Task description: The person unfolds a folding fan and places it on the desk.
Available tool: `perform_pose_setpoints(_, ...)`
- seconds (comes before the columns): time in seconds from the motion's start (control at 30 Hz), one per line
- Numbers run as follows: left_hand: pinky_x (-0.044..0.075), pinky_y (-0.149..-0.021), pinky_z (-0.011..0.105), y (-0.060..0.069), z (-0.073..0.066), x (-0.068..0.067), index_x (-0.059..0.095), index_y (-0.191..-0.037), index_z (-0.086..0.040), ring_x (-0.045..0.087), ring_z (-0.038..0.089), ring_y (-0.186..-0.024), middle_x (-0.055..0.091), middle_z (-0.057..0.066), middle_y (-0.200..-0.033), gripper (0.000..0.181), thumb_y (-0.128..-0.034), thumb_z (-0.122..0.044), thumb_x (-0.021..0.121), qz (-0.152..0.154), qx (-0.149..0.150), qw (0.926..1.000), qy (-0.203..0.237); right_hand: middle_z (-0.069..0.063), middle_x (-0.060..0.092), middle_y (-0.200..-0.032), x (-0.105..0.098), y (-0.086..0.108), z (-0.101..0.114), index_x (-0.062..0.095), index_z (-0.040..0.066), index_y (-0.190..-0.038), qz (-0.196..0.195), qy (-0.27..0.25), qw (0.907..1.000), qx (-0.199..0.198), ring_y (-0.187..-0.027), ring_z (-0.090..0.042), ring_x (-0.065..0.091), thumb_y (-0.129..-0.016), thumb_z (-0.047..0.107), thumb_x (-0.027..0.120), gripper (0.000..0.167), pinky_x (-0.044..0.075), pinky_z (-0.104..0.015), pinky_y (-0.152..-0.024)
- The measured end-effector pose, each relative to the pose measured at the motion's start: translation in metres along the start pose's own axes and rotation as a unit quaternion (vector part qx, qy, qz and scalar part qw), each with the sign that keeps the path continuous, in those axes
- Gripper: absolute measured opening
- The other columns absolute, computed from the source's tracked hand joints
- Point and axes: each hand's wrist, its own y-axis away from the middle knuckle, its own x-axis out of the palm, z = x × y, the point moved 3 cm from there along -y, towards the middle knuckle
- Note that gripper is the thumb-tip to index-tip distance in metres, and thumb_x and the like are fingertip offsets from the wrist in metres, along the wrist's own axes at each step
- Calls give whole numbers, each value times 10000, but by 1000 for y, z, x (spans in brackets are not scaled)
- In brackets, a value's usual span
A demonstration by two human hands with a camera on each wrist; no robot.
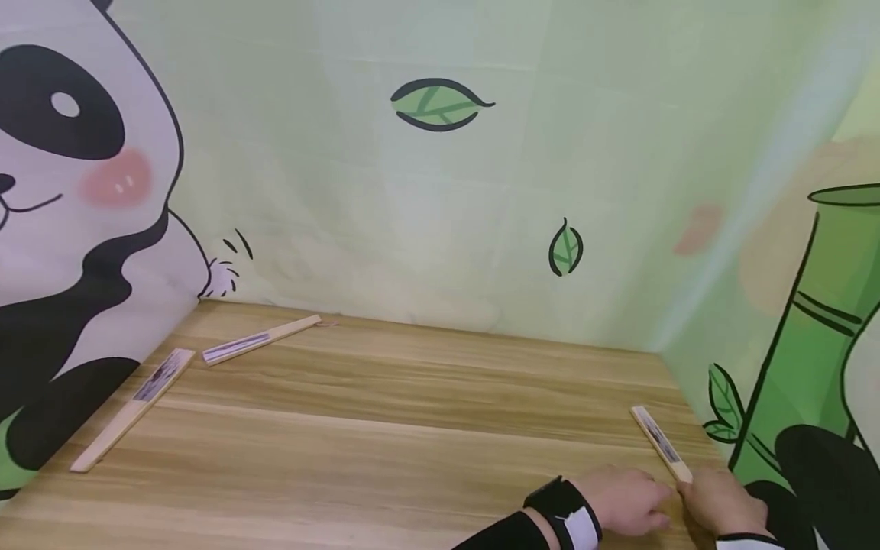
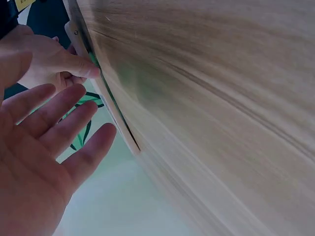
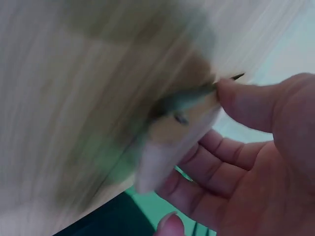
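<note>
On the right side of the wooden table, a folded hand fan (image 1: 660, 439) with a printed strip lies at a slant. My right hand (image 1: 725, 500) pinches its near end between thumb and fingers. The right wrist view shows the fan's rounded rivet end (image 3: 165, 142) jutting out of that hand (image 3: 246, 172), over the tabletop. Just left of it is my left hand (image 1: 619, 500), near the fan. Seen in the left wrist view, the left hand (image 2: 44, 152) has its fingers loosely spread and holds nothing.
Two more folded fans are at the table's left: one (image 1: 134, 412) along the left edge, another (image 1: 261, 340) near the back. Printed cloth walls with a panda (image 1: 137, 99), leaves and bamboo (image 1: 791, 367) border the wooden tabletop (image 1: 378, 458).
</note>
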Motion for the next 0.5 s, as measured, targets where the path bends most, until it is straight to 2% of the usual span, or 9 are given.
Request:
perform_pose_setpoints(0.07, 432, -723, 105, 2, 3, -1, 610, -1015, -247, 551, -62, -833, 599, -160, -901, 137, -996, -371, 553, -168, -50, 9998, -7, -230, 586, -916, 1, -1, 7, 612, -17, -916, -58, 177, 9997, 138, -879, -397, 587, -994, 207, 481, 271, 437, -667, -727)
perform_pose_setpoints(0.13, 436, -632, 119, 4, 8, -4, 611, -903, -238, 537, -46, -719, 583, -152, -800, 143, -992, -340, 565, -496, -275, 9983, -111, -256, 571, -921, 0, 0, 14, 594, -55, -953, -133, 226, 9994, 237, -880, -417, 578, -997, 190, 487, 271, 421, -683, -755)
perform_pose_setpoints(0.2, 413, -535, 138, 7, 14, -6, 588, -788, -241, 495, -27, -603, 539, -148, -692, 207, -981, -317, 585, -849, -708, 9937, -172, -229, 565, -859, -2, 2, 22, 579, -70, -945, -216, 201, 9994, 192, -821, -391, 567, -998, 175, 478, 270, 404, -697, -771)
perform_pose_setpoints(0.3, 363, -439, 174, 15, 27, -11, 542, -664, -236, 420, 8, -491, 460, -128, -578, 322, -977, -300, 589, -1434, -1407, 9795, -178, -159, 527, -742, -10, 11, 38, 555, -65, -907, -425, 128, 9990, -82, -693, -320, 522, -1011, 180, 456, 284, 428, -607, -717)
perform_pose_setpoints(0.4, 349, -445, 176, 23, 41, -18, 567, -657, -222, 416, 20, -485, 452, -119, -566, 335, -986, -284, 577, -1776, -1814, 9667, 320, -109, 484, -681, -19, 22, 59, 530, -54, -894, -716, -9, 9964, -463, -609, -258, 478, -1026, 206, 443, 304, 419, -445, -599)
perform_pose_setpoints(0.5, 331, -455, 161, 31, 54, -25, 622, -690, -200, 413, 21, -490, 450, -118, -571, 318, -994, -279, 571, -1941, -2027, 9524, 1186, -74, 446, -643, -29, 31, 81, 518, -25, -869, -947, -217, 9921, -796, -554, -221, 440, -1030, 227, 443, 308, 362, -351, -506)
